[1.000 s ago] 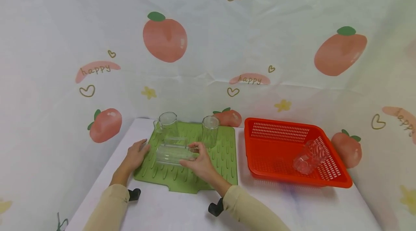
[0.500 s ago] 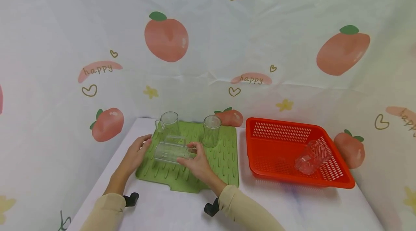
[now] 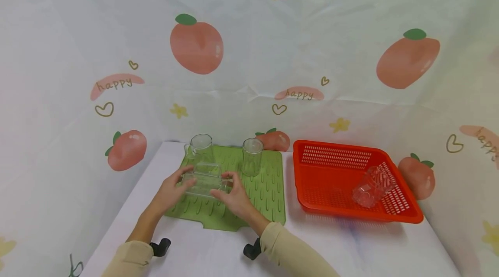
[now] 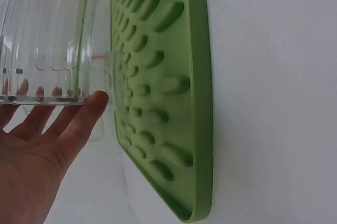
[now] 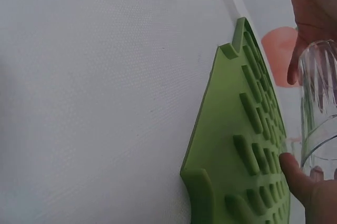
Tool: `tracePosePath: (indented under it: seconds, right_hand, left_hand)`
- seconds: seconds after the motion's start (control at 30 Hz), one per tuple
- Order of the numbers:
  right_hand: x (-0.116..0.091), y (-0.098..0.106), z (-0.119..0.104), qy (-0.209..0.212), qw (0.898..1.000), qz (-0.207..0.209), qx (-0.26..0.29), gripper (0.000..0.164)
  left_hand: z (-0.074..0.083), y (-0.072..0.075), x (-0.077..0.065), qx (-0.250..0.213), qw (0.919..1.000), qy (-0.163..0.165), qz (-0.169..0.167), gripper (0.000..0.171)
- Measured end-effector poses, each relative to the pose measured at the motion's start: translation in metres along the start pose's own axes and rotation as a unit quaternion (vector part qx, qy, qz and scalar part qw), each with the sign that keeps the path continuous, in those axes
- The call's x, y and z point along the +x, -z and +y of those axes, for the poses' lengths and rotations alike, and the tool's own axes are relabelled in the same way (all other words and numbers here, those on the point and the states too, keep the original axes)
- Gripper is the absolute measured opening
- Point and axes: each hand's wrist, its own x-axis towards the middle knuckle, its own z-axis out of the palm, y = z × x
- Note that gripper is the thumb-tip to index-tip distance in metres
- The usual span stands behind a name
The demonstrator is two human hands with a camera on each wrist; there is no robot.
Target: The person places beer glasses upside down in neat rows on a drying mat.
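Observation:
Between my two hands a clear glass mug [image 3: 204,185] lies sideways over the green drying mat [image 3: 270,201], its handle toward the back. My left hand [image 3: 170,191] grips the mug's left end; in the left wrist view its thumb and fingertips are at the edge of the glass [image 4: 50,50]. From the right, my right hand [image 3: 236,197] holds the other end between thumb and fingers. Another glass mug [image 3: 202,152] stands upright at the mat's back left, handle to the left. A tall clear glass [image 3: 252,161] stands upright at the mat's back middle.
A red plastic basket [image 3: 356,214] with slotted walls stands right of the mat. Inside it, a clear glass [image 3: 372,188] leans at the right side. A white patterned cloth [image 3: 249,65] hangs behind the white table [image 3: 202,253].
My left hand has moved right from the mat's left edge onto the mug's left end. My right hand keeps its hold, and the mug has shifted slightly left.

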Motion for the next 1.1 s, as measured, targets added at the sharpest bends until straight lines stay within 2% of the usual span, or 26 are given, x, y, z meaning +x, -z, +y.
tracePosePath:
  seconds: [0.2, 0.33, 0.5, 0.57, 0.63, 0.7, 0.77, 0.83, 0.9, 1.0, 1.03, 1.1]
  right_hand:
    - [-0.001, -0.002, 0.0, 0.002, 1.0, -0.01, -0.005, 0.055]
    - [-0.003, -0.004, -0.003, 0.008, 1.0, -0.008, -0.027, 0.059]
    - [-0.005, -0.006, -0.007, 0.042, 0.996, 0.006, -0.076, 0.061]
    - [-0.006, -0.006, -0.009, 0.071, 0.99, 0.012, -0.124, 0.059]
    - [-0.007, -0.006, -0.011, 0.113, 0.974, 0.017, -0.196, 0.058]
    - [-0.007, -0.005, -0.011, 0.162, 0.947, 0.023, -0.277, 0.059]
    - [-0.007, -0.004, -0.011, 0.216, 0.908, 0.028, -0.358, 0.061]
    - [-0.007, -0.003, -0.01, 0.257, 0.872, 0.029, -0.416, 0.064]
    - [-0.007, -0.004, -0.009, 0.282, 0.84, 0.03, -0.462, 0.067]
    - [-0.007, -0.005, -0.009, 0.299, 0.81, 0.03, -0.503, 0.074]
    - [-0.007, -0.005, -0.009, 0.3, 0.803, 0.029, -0.514, 0.076]
    - [-0.007, -0.006, -0.01, 0.299, 0.796, 0.028, -0.526, 0.081]
  left_hand:
    - [-0.002, -0.001, -0.002, 0.01, 0.9998, 0.003, 0.014, 0.055]
    - [-0.004, -0.001, 0.0, -0.002, 0.9992, 0.011, 0.038, 0.051]
    - [-0.005, -0.002, 0.004, -0.024, 0.9968, 0.015, 0.075, 0.045]
    - [-0.003, -0.002, 0.004, -0.024, 0.9965, 0.018, 0.079, 0.046]
    - [-0.001, -0.001, 0.004, -0.017, 0.9965, 0.021, 0.079, 0.047]
    - [0.0, 0.0, 0.003, -0.014, 0.9967, 0.022, 0.077, 0.049]
    - [0.002, 0.001, 0.003, -0.008, 0.9968, 0.022, 0.076, 0.05]
    - [0.003, 0.002, 0.004, -0.006, 0.9968, 0.025, 0.075, 0.05]
    - [0.004, 0.003, 0.004, -0.005, 0.9969, 0.026, 0.074, 0.051]
    - [0.007, 0.003, 0.005, 0.002, 0.9971, 0.029, 0.071, 0.051]
    - [0.008, 0.003, 0.005, 0.003, 0.9971, 0.029, 0.07, 0.05]
    - [0.011, 0.001, 0.007, 0.01, 0.9971, 0.021, 0.073, 0.049]
